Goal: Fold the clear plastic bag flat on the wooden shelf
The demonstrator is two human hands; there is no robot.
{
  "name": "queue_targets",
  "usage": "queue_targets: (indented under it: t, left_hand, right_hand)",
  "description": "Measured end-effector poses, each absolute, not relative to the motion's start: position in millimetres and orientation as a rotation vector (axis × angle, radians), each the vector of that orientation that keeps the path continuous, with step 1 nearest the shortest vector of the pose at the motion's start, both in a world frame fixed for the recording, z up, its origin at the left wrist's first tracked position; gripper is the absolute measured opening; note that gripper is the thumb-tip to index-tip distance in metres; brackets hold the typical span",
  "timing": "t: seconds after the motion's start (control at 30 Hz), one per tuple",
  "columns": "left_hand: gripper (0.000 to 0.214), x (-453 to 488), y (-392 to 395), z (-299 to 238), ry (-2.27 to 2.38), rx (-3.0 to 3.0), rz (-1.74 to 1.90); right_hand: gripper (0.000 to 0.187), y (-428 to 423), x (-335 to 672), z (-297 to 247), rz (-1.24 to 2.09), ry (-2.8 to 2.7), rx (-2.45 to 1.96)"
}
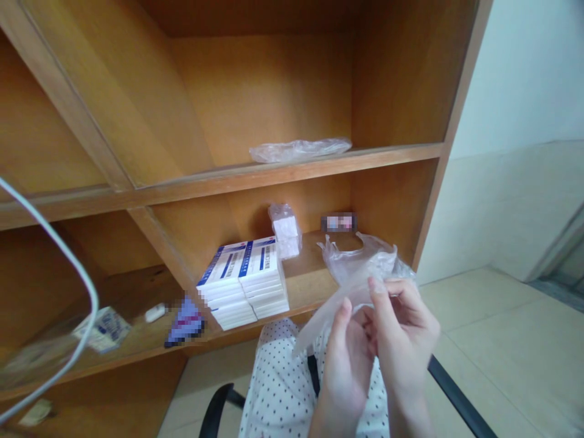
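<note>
A honey-toned wooden shelving unit (260, 91) fills the left and centre of the frame. At upper right rises a white wall (520, 79) above a paler lower band (493, 207), meeting a beige tiled floor (497, 347) at lower right.

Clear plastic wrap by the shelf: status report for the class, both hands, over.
Left hand, right hand pinching clear plastic wrap. Wrap held above the lap, before the wooden shelf. Stacked white boxes to its left.

Gap beside stacked boxes (244, 283), white cable (95, 298) perhaps blocking

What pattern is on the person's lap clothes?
The clothing is white with small dark dots, best seen in the head view.
</note>
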State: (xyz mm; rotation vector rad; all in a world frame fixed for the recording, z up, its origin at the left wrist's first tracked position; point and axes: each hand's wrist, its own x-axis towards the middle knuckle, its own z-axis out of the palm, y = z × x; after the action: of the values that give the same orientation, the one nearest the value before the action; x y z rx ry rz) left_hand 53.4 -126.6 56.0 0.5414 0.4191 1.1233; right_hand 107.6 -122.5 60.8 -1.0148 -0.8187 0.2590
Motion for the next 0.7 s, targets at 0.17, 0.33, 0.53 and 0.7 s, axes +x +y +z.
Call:
queue_targets:
  t: [0.17, 0.33, 0.53, 0.7]
  left_hand:
    - [0.022, 47.1, -113.3, 57.7, 0.324, 0.21, 1.147]
    - [0.007, 38.2, -108.3, 53.5, 0.396, 0.186, 1.151]
    - [0.012, 36.0, -116.1, 58.0, 0.541, 0.393, 1.167]
    - [0.021, 31.7, -119.4, 58.4, 0.654, 0.603, 1.223]
  right_hand:
    - [0.017, -116.7, 118.8, 60.2, 0.296, -0.907, -0.846]
    - [0.025, -104.4, 155.5, 48.5, 0.462, -0.586, -0.748]
    - [0.05, -88.8, 202.7, 21.6, 0.789, -0.739, -1.332]
    - [0.049, -92.3, 210.8, 8.1, 1.05, -0.98, -1.49]
